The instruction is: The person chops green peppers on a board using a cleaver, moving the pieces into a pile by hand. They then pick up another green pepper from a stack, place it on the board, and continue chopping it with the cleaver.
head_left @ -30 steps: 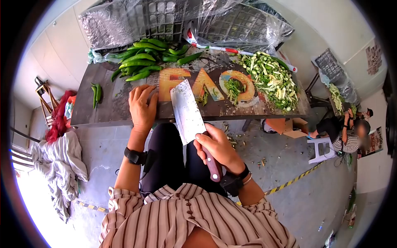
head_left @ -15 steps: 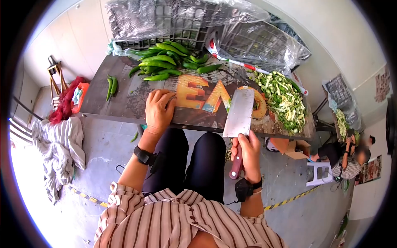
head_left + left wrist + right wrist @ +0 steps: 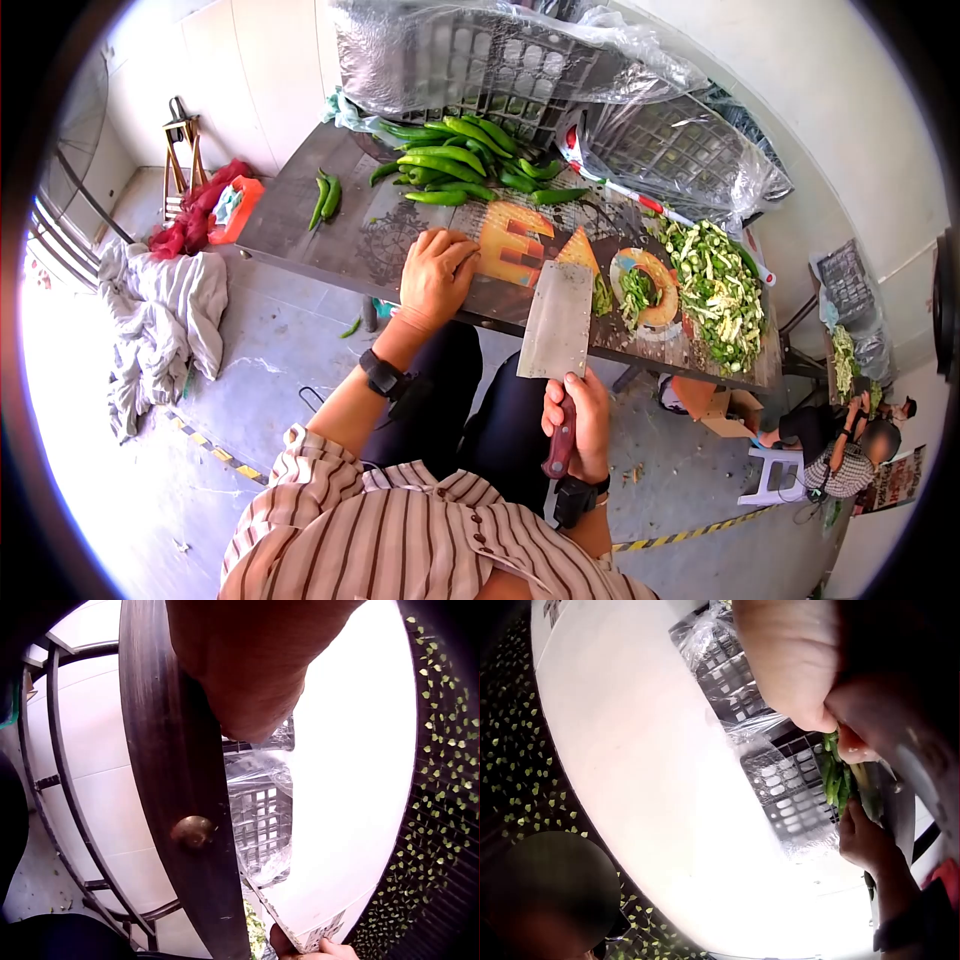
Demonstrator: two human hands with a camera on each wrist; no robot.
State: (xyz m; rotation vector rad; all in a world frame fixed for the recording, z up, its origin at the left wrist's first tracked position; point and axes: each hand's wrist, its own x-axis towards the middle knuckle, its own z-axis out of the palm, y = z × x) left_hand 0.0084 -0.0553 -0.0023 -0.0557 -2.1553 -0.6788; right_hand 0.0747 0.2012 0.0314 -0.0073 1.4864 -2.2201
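Observation:
My right hand (image 3: 585, 425) grips the dark red handle of a cleaver (image 3: 558, 325), its broad, speckled blade pointing up and away over the table's front edge. In the left wrist view the cleaver (image 3: 271, 906) appears nearly edge-on. My left hand (image 3: 437, 275) rests on the table (image 3: 290, 225) near the front edge, fingers loosely bent and holding nothing. Beyond it lies a pile of whole green peppers (image 3: 450, 165), with two peppers (image 3: 325, 198) apart on the left. Chopped green peppers (image 3: 712, 290) are heaped on the right end, and a smaller chopped clump (image 3: 636, 293) lies on the painted letters.
Crates wrapped in clear plastic (image 3: 470, 60) stand along the table's back. A red-and-white strip (image 3: 640, 200) runs beside the chopped heap. On the floor are grey cloth (image 3: 165, 320) at left and a cardboard box (image 3: 725, 412) at right. Another person (image 3: 845, 465) sits far right.
My right hand has moved the cleaver to the right, away from the left hand, then lowered it toward the front edge. The left hand stays on the table. The head view has turned.

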